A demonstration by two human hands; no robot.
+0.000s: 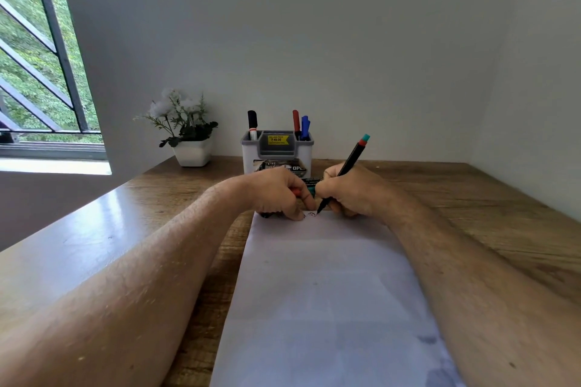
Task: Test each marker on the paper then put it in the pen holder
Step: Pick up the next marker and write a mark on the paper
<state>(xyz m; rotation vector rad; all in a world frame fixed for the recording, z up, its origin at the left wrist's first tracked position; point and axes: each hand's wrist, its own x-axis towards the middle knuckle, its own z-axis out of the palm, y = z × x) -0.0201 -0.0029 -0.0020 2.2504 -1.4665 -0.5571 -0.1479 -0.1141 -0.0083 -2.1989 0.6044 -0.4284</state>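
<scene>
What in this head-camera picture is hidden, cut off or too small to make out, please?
- Items under the left hand: red and teal bits show, the rest is covered by fingers.
- Scribble at the tip of the marker in the right hand: too small to tell its colour.
- Small print on the pen holder yellow sticker: too small.
- Paper: near end cut off by the bottom edge.
</scene>
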